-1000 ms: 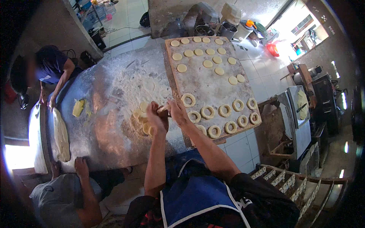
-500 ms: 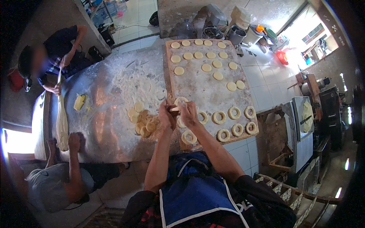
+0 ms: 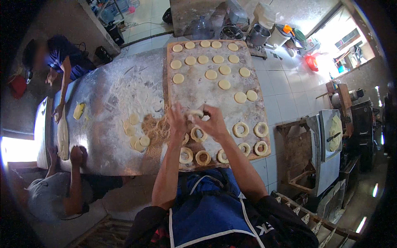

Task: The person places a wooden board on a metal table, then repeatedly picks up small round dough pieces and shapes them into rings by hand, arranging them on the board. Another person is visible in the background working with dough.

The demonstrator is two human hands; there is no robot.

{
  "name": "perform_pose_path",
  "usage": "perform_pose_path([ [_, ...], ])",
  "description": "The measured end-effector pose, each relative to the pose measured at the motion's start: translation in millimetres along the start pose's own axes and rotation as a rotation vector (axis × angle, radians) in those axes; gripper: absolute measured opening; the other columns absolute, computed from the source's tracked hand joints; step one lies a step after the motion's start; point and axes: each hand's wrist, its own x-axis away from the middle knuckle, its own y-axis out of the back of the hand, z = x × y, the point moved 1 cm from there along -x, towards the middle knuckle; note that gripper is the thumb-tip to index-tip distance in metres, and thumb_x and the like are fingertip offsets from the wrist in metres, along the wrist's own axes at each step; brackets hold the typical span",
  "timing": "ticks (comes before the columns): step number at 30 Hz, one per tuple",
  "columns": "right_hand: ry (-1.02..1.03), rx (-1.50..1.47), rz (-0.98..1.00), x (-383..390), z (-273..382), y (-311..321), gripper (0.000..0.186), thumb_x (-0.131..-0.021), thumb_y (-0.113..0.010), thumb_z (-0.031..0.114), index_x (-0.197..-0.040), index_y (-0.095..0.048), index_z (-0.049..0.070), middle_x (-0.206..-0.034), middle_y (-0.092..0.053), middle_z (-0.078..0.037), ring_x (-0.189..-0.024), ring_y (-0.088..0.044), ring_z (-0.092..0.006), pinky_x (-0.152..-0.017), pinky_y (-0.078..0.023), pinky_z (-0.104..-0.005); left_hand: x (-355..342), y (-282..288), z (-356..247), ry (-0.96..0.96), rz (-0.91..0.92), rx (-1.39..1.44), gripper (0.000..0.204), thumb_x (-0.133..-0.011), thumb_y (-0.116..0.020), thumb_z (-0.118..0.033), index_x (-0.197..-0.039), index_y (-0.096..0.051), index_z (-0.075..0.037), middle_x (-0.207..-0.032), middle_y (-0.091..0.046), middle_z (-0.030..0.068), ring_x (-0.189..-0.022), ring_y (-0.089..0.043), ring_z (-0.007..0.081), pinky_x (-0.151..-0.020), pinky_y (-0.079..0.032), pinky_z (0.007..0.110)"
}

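A pale dough ring (image 3: 194, 113) is held up between my hands, above the floured wooden board (image 3: 194, 93). My right hand (image 3: 211, 123) pinches the ring's right side with bent fingers. At the ring's left side is my left hand (image 3: 177, 120), its fingers drawn together and slightly blurred. Under and beside my hands lie several shaped dough rings (image 3: 198, 134), set in rows along the near part of the board. Flat dough discs (image 3: 211, 75) are spread over its far part. More discs (image 3: 134, 130) lie loosely on the metal table to the left.
The metal table (image 3: 97, 155) carries scattered flour, brown crumbs (image 3: 154, 126) and a yellow lump (image 3: 79, 110). At its left end, two other people handle a long dough strip (image 3: 63, 138). Mixers and a metal bowl (image 3: 259, 34) stand beyond the board. A tray with dough (image 3: 335, 132) is at right.
The dough between my hands now shows as a ring, where it was edge-on before. The view has shifted right. The far-left person has lifted one hand off the long dough strip.
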Motion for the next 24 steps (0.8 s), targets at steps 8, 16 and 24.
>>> perform_pose_path([
  [8, -0.163, 0.517, 0.059, -3, -53, 30, 0.045, -0.074, -0.075, 0.018, -0.111, -0.058, -0.003, -0.096, -0.065, -0.023, -0.093, -0.062, -0.0408, -0.081, -0.05, -0.0488, -32, 26, -74, -0.004, 0.271, -0.456, 0.036, -0.084, -0.069, -0.023, -0.116, -0.063, -0.006, -0.114, -0.065, 0.0156, -0.118, -0.055, 0.0333, -0.101, -0.036, 0.055],
  [16, -0.104, 0.39, -0.015, 9, -22, 11, 0.031, -0.082, -0.068, 0.011, -0.111, -0.063, 0.002, -0.098, -0.065, -0.019, -0.091, -0.063, -0.0363, -0.08, -0.05, -0.044, 24, 73, -17, -0.201, -0.084, -0.341, 0.033, -0.084, -0.069, -0.022, -0.116, -0.066, -0.011, -0.124, -0.062, 0.013, -0.122, -0.053, 0.0337, -0.106, -0.032, 0.056],
  [24, 0.16, 0.209, 0.168, 36, 13, -86, 0.03, -0.085, -0.069, 0.01, -0.113, -0.065, 0.001, -0.088, -0.067, -0.013, -0.082, -0.067, -0.0253, -0.072, -0.053, -0.0358, 72, 190, 65, 0.015, -0.058, -0.589, 0.033, -0.082, -0.07, -0.011, -0.114, -0.064, -0.006, -0.105, -0.064, 0.0191, -0.104, -0.061, 0.0362, -0.093, -0.046, 0.045],
])
